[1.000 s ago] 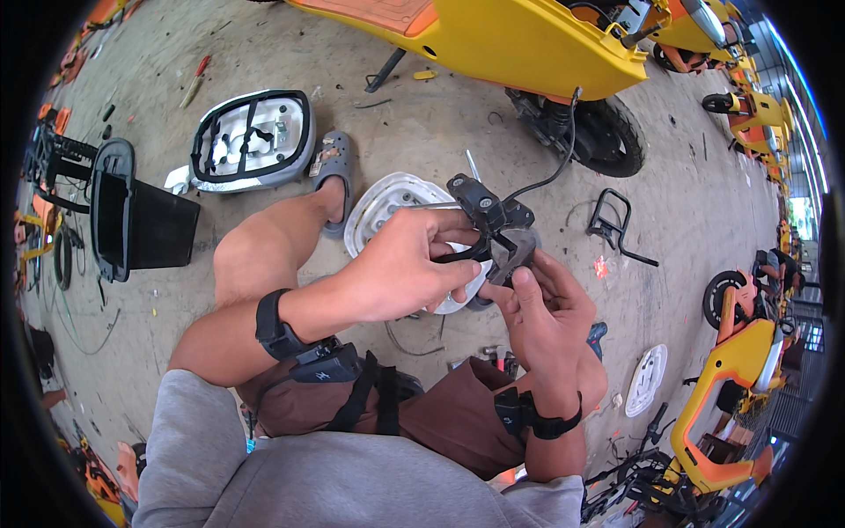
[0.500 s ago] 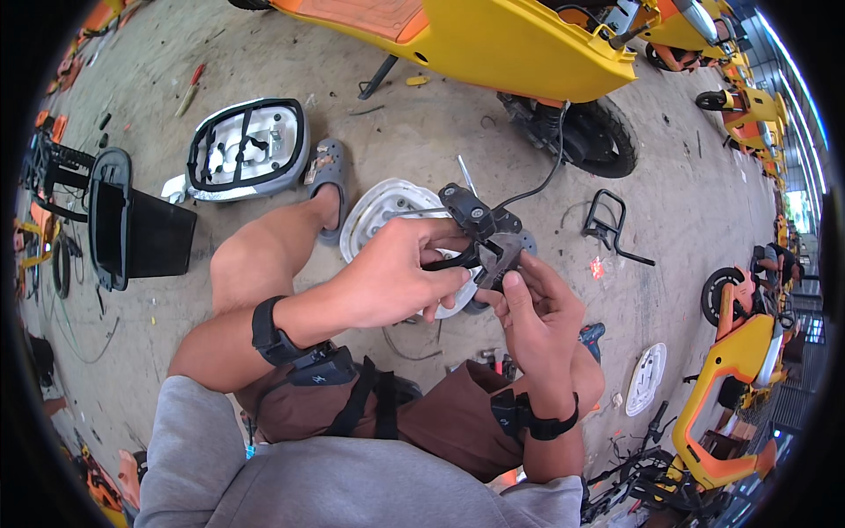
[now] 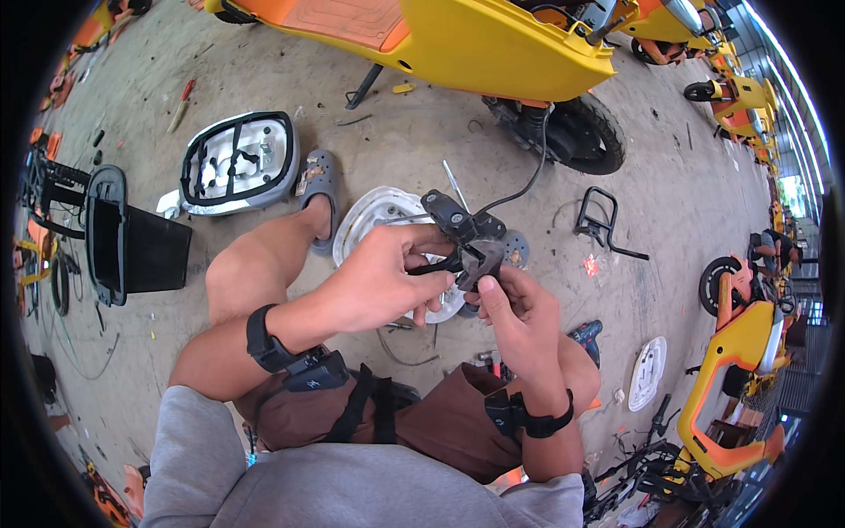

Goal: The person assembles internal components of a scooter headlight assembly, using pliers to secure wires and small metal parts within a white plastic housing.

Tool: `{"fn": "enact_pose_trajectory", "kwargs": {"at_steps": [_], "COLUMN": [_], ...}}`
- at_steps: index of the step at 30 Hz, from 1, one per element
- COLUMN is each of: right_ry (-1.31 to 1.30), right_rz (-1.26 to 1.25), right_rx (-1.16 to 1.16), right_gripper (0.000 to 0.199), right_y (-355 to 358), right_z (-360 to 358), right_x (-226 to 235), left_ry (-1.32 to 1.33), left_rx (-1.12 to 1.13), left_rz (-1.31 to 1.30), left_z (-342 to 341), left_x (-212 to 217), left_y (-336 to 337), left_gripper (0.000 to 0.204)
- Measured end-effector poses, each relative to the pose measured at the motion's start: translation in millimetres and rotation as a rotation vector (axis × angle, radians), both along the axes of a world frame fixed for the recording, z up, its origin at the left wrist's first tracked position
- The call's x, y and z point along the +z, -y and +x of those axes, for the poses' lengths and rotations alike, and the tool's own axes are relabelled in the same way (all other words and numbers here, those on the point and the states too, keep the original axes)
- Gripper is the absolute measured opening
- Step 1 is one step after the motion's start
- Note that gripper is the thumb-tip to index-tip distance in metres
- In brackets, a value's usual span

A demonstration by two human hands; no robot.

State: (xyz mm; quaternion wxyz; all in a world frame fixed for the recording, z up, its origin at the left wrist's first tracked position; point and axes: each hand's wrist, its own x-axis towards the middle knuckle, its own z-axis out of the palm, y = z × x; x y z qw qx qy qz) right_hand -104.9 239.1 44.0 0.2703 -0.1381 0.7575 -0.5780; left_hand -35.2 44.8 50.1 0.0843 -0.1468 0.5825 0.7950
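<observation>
Here both the left hand (image 3: pixel 378 282) and right hand (image 3: pixel 519 317) grip a black bracket (image 3: pixel 471 242): probably rigid, light, cable-tethered; hold its body.

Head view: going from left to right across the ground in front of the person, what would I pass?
Black box-shaped part → white panel with a black frame → grey sandal → left hand → black cabled part held in both hands → right hand → black metal bracket → white oval cover → yellow scooter.
</observation>
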Motion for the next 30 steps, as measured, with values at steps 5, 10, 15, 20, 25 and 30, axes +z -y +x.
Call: {"fn": "enact_pose_trajectory", "kwargs": {"at_steps": [5, 10, 15, 20, 25, 30], "right_ry": [0.119, 0.126, 0.058, 0.078, 0.156, 0.059], "right_rz": [0.06, 0.041, 0.018, 0.02, -0.002, 0.05], "right_rx": [0.016, 0.015, 0.078, 0.112, 0.129, 0.138], "right_gripper": [0.03, 0.029, 0.036, 0.036, 0.036, 0.039], "right_y": [0.3, -4.8, -1.7, -7.1, -6.9, -10.7], "right_z": [-0.7, -4.8, -10.1, -12.1, -8.4, -8.9], "right_x": [8.5, 2.4, 3.6, 1.4, 2.2, 2.5], "left_ry": [0.037, 0.084, 0.074, 0.088, 0.072, 0.013], "left_rx": [-0.064, -0.09, 0.055, 0.08, 0.067, 0.04], "left_rz": [-0.053, -0.093, -0.155, -0.226, -0.288, -0.341], "left_z": [3.3, 0.9, 4.5, 2.3, 3.4, 6.5], "left_x": [-0.3, -0.4, -8.4, -8.2, -14.9, -20.5], "left_y": [5.2, 3.5, 5.0, -1.2, -0.4, 3.0], "left_gripper": [0.042, 0.037, 0.029, 0.035, 0.029, 0.025]}}
